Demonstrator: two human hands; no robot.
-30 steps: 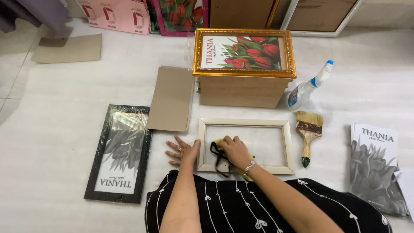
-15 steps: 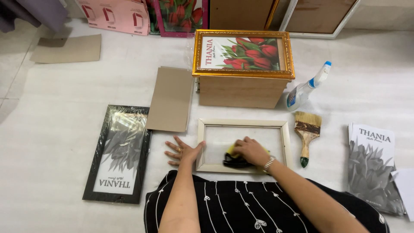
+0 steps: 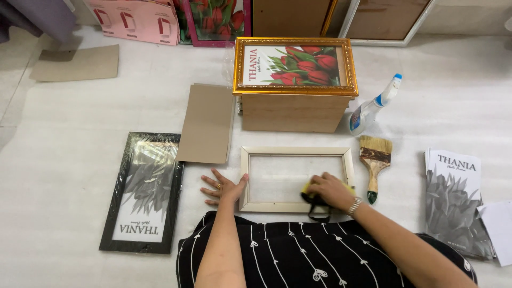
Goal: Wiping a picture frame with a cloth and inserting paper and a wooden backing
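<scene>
Frame [image 3: 296, 180], pale wood and rectangular, lies flat on the white floor [image 3: 64, 112] directly in front of you, with a clear pane inside it. It looks light and stiff, but the pane is likely fragile and slippery, so hold it by the wooden rails, not the middle.

Your left hand [image 3: 223, 188] rests flat, fingers spread, on the floor touching the frame's left rail; it grasps nothing and seems to brace the frame. Your right hand [image 3: 332, 190] is closed around a yellow cloth [image 3: 308, 188] with a dark part under it, pressed on the pane at the frame's lower right corner. So the frame sits between your two hands, under the right grip and beside the left.

Around it:
- A paintbrush [image 3: 374, 161] with pale bristles lies just right of the frame.
- A spray bottle [image 3: 372, 108] lies tilted beyond the brush.
- A wooden box [image 3: 294, 112] stands beyond the frame, with a gold-framed tulip picture [image 3: 294, 65] on top.
- A brown cardboard sheet [image 3: 207, 124] lies to the upper left, near the left hand.
- A black-framed leaf print [image 3: 142, 192] lies further left.
- A stack of grey leaf prints [image 3: 457, 202] lies well apart on the right.

Your lap in a black patterned garment [image 3: 298, 250] is at the bottom.
</scene>
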